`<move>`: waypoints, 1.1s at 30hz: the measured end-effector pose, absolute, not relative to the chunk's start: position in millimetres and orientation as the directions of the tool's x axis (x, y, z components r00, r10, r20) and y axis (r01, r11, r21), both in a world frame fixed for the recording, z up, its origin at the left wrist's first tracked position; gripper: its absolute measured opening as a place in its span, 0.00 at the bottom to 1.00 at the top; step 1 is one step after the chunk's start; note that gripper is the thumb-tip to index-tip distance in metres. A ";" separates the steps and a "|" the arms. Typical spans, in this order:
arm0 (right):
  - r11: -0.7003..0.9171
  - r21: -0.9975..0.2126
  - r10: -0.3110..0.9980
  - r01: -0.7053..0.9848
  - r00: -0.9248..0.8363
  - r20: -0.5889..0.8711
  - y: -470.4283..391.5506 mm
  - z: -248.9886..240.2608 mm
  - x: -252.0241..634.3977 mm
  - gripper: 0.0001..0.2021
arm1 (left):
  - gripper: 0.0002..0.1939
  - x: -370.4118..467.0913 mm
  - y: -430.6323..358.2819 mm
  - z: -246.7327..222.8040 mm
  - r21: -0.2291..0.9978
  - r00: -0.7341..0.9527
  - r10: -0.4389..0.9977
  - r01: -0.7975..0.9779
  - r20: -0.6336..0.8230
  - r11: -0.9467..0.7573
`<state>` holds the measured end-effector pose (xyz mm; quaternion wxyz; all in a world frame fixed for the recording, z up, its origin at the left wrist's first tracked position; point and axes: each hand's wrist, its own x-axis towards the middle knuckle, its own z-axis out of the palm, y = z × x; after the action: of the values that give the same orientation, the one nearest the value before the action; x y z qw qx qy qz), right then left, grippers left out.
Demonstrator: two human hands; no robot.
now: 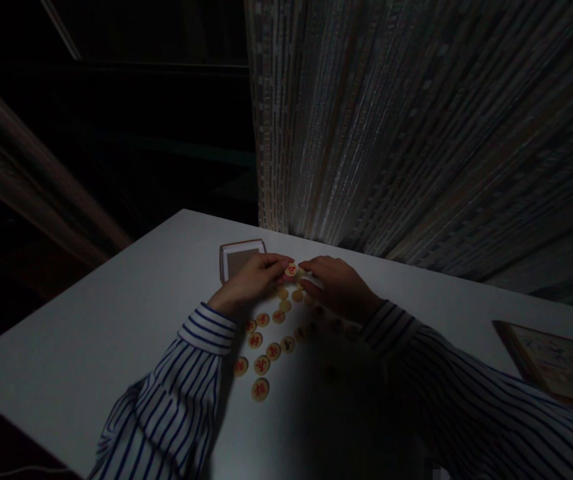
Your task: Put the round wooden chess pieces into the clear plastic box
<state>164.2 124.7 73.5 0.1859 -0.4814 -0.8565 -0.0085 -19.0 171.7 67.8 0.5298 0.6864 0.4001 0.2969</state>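
Round wooden pieces with red or dark characters lie scattered on the white table, among them a red-marked piece (260, 389) nearest me. My left hand (253, 280) pinches a red-marked disc (291, 270) between thumb and fingers, above the far end of the scatter. Just right of that disc is my right hand (336, 283), its thumb and fingers apart with a gap between them. Several plain-faced discs (285, 305) lie below and between the hands. The right hand's shadow darkens the pieces beneath it.
A shallow rectangular tray (223, 263) sits behind my left hand. At the right of the white table (131, 320) lies a flat picture-covered box or board (551, 363). A string curtain (336, 120) hangs along the table's far edge.
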 end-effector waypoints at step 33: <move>0.433 -0.172 0.890 0.885 -0.388 0.241 131.0 60.3 177.6 0.13 | 0.14 -37.5 180.2 63.5 0.702 0.512 0.851 0.563 0.117 -0.436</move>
<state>177.6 131.0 60.3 0.1495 -0.5325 -0.8331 0.0076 -37.5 180.2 63.5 0.3059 0.8140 0.4342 0.2350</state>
